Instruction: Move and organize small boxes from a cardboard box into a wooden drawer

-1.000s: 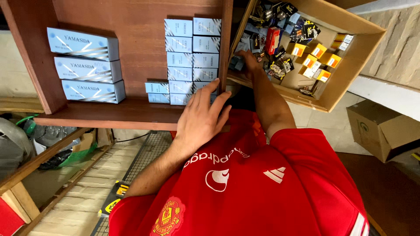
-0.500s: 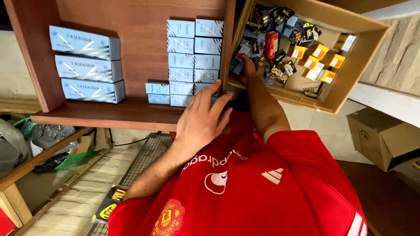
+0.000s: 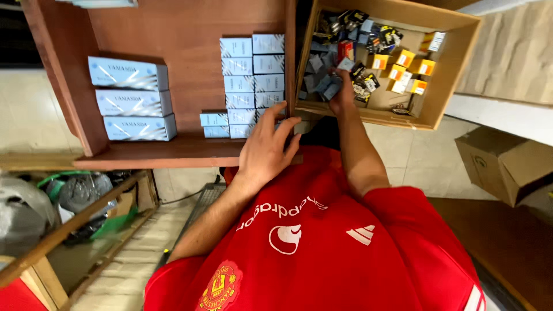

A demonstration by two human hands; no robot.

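Wooden shelf (image 3: 173, 151) at the left, with three long blue boxes (image 3: 133, 102) piled toward its left end and a stack of small blue boxes (image 3: 252, 80) at its right end, against the upright board.

Cardboard box (image 3: 455, 63) just right of that board, open toward the camera. Loose jumble of small packs inside: grey-blue packs (image 3: 320, 80) at its left side, black ones along the far edge, orange packs (image 3: 403, 66) toward the right.

Left hand (image 3: 268, 147) laid on the front edge of the shelf near its right end, fingers spread, holding nothing, just below the small blue boxes.

Right hand (image 3: 343, 92) reached over the near wall of the cardboard box, fingers down among the grey-blue packs. Cannot tell whether closed on one or only touching; fingertips hidden by the packs.

As a judgement: stack on the shelf already neat and several rows high, yet many packs unsorted in the cardboard box, so probably well short of finished.
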